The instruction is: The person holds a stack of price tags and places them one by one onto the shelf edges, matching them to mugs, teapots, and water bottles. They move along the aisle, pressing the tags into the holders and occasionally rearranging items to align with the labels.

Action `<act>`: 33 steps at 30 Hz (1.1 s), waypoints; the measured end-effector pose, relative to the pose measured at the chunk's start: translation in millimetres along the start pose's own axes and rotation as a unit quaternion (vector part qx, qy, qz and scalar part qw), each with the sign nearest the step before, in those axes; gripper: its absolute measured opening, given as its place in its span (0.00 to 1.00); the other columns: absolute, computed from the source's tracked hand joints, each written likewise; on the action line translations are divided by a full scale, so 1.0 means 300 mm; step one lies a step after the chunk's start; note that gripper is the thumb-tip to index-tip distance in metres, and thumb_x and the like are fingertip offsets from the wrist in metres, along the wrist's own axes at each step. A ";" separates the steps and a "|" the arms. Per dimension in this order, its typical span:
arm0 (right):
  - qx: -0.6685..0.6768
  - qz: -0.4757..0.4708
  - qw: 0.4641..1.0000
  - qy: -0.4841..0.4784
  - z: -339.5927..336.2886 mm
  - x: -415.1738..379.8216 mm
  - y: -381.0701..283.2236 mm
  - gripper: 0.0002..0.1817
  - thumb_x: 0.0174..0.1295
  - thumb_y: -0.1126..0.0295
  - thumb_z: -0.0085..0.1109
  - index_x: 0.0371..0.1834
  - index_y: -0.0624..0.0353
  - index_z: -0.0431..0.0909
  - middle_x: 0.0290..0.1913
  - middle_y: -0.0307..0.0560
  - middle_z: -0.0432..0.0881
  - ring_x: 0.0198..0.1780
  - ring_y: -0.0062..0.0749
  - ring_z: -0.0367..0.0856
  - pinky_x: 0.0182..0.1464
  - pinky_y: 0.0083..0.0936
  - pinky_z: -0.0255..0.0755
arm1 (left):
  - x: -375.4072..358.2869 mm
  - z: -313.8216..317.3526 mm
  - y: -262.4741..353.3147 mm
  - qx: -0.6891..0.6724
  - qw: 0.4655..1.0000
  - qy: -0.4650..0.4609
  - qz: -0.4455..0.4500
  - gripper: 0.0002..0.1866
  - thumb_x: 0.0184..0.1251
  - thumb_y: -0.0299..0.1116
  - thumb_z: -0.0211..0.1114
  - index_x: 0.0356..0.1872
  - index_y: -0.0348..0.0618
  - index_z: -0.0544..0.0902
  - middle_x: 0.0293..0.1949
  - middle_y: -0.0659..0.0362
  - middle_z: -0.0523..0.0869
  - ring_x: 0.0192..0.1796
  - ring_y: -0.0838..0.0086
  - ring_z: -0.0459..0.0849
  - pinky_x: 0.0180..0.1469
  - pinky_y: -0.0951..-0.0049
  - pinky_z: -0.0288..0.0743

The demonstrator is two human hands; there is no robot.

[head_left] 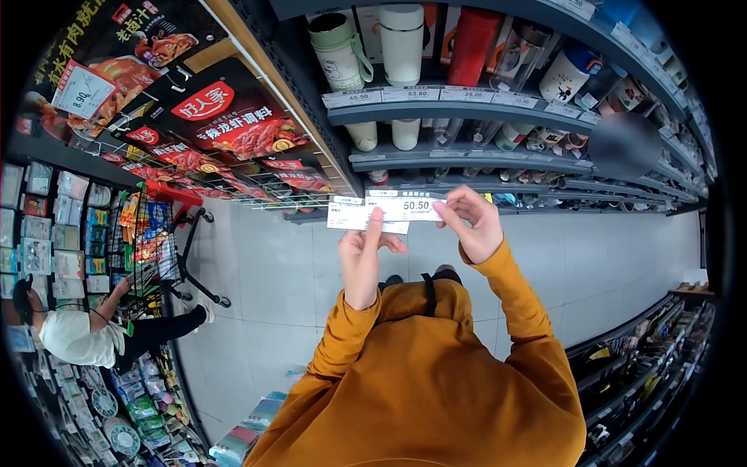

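Observation:
Both hands are raised in front of the shelves with paper price tags between them. My left hand (364,261) is closed on the white price tags (345,214), its thumb lying over them. One of these, a price tag (416,205) printed "50.50", overlaps the others and reaches to the right. At its right end my right hand (477,223) pinches it between thumb and fingers. How many tags lie under the top one I cannot make out.
Ahead, a grey shelf (467,95) carries several cups, among them a white tumbler (401,47) and a red bottle (473,47). Seasoning packets (233,117) hang on a rack at left. Farther left, a person (85,335) stands beside a shopping cart (148,241).

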State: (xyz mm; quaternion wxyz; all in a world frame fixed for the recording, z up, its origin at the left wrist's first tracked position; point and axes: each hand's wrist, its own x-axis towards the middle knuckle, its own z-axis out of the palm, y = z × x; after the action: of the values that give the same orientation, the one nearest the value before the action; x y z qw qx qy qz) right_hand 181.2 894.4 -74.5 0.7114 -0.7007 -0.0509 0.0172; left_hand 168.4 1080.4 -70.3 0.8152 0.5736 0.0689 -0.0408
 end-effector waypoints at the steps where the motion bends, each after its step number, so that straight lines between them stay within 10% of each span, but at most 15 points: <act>1: 0.004 0.008 1.000 0.008 -0.021 -0.005 0.018 0.08 0.65 0.71 0.61 0.38 0.64 0.73 0.35 0.42 0.82 0.36 0.20 0.81 0.40 0.18 0.76 | 0.005 0.002 -0.022 0.002 1.000 -0.003 -0.010 0.21 0.77 0.42 0.52 0.33 0.32 0.80 0.20 0.55 0.82 0.25 0.75 0.82 0.30 0.78 0.73; 9: 0.071 0.019 0.997 0.031 -0.277 0.000 0.066 0.07 0.68 0.74 0.56 0.43 0.66 0.73 0.39 0.47 0.83 0.37 0.22 0.80 0.40 0.20 0.75 | 0.054 0.140 -0.039 -0.017 0.999 0.026 0.022 0.22 0.77 0.41 0.51 0.53 0.27 0.77 0.48 0.50 0.86 0.23 0.84 0.73 0.29 0.83 0.69; 16: 0.055 -0.021 0.996 0.066 -0.451 0.010 0.009 0.18 0.69 0.76 0.52 0.62 0.65 0.70 0.40 0.44 0.80 0.35 0.22 0.78 0.40 0.18 0.74 | 0.092 0.386 -0.070 -0.031 0.995 0.070 0.060 0.19 0.74 0.37 0.57 0.52 0.27 0.79 0.47 0.48 0.86 0.20 0.85 0.74 0.25 0.85 0.68; 26: -0.091 -0.185 0.976 -0.067 -0.583 0.079 -0.042 0.10 0.66 0.76 0.52 0.46 0.65 0.81 0.34 0.47 0.77 0.33 0.28 0.77 0.37 0.18 0.69 | 0.043 0.666 -0.137 -0.067 0.982 0.166 0.057 0.07 0.65 0.28 0.67 0.32 0.34 0.82 0.27 0.59 0.85 0.16 0.84 0.73 0.19 0.83 0.64; 33: -0.103 -0.136 0.981 -0.096 -0.632 0.089 -0.039 0.07 0.57 0.76 0.65 0.35 0.67 0.79 0.29 0.42 0.77 0.29 0.23 0.72 0.35 0.17 0.67 | 0.019 0.774 -0.192 -0.101 0.977 0.185 0.044 0.14 0.70 0.36 0.63 0.32 0.32 0.81 0.24 0.58 0.83 0.19 0.81 0.76 0.23 0.80 0.67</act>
State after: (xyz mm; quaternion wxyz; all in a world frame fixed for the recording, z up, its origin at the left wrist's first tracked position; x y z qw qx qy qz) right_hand 225.6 708.1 -64.0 0.6228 -0.7519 -0.2155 -0.0177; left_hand 180.9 842.5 -47.4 0.8431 0.4885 0.1968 0.1087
